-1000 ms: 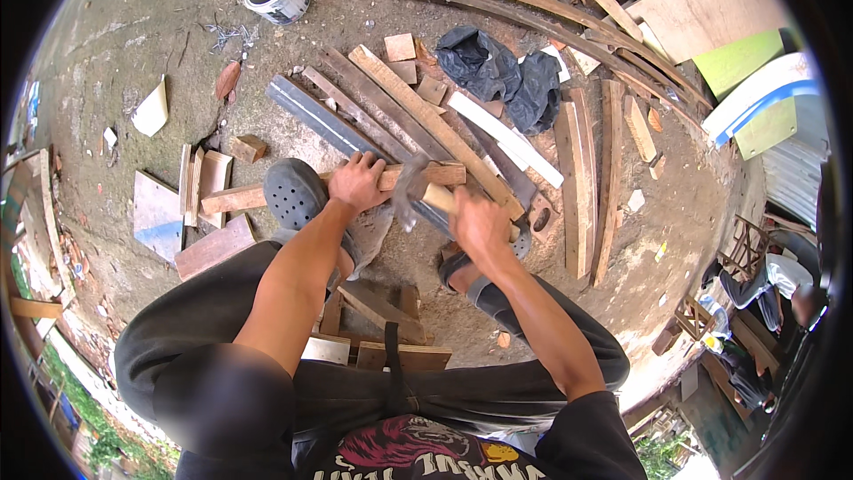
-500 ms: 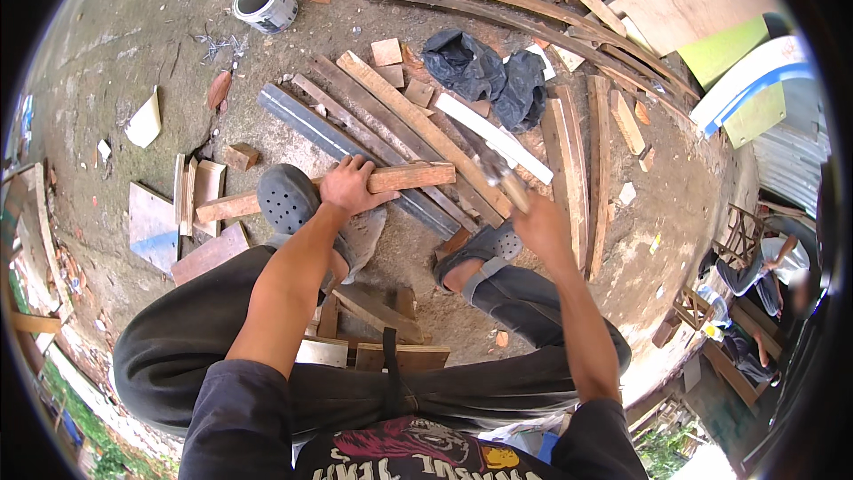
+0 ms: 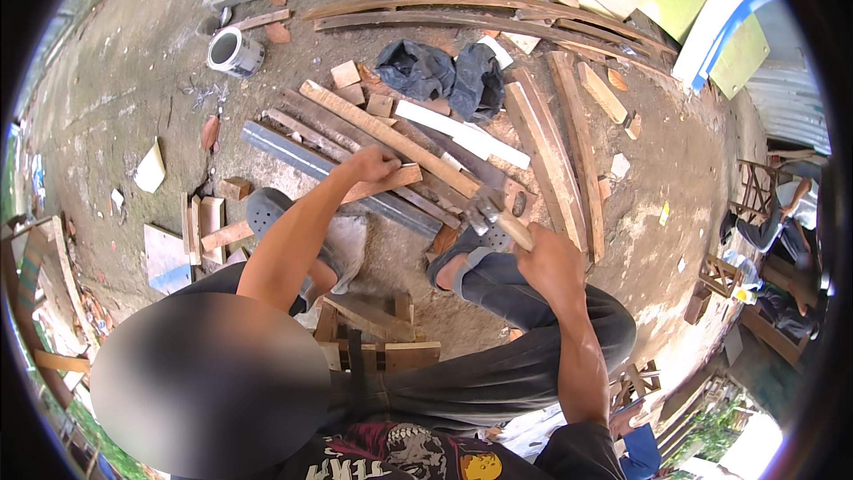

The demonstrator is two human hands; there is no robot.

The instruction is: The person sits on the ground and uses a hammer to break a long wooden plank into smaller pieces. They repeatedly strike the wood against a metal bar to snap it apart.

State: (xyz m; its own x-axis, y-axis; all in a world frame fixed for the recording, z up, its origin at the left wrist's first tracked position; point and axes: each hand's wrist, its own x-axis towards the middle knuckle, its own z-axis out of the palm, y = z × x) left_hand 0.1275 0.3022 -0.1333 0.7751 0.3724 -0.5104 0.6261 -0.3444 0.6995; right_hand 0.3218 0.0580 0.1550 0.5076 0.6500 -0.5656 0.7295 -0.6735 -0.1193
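Note:
In my right hand [image 3: 549, 268] is a hammer [image 3: 514, 228], gripped by its light wooden handle. Its metal head [image 3: 482, 211] points away from me, above the ground beside my right shoe [image 3: 449, 253]. My left hand [image 3: 377, 163] is closed on top of a short wooden batten [image 3: 395, 180] close to its right end; what its fingers hold, if anything, is hidden. The batten lies across a dark grey metal-looking bar [image 3: 298, 149], and my left shoe [image 3: 267, 211] rests on its other part.
Several loose wood strips [image 3: 391, 135] lie beyond the batten, with a black crumpled cloth or bag [image 3: 416, 69] behind. A metal can [image 3: 235, 53] stands far left. Long curved planks [image 3: 462, 22] span the back. Board offcuts [image 3: 169, 258] lie left. Other people [image 3: 786, 204] sit far right.
My left hand has gone from lying over the batten to a closed shape nearer its right end. The hammer has come lower and nearer to me. My view has shifted.

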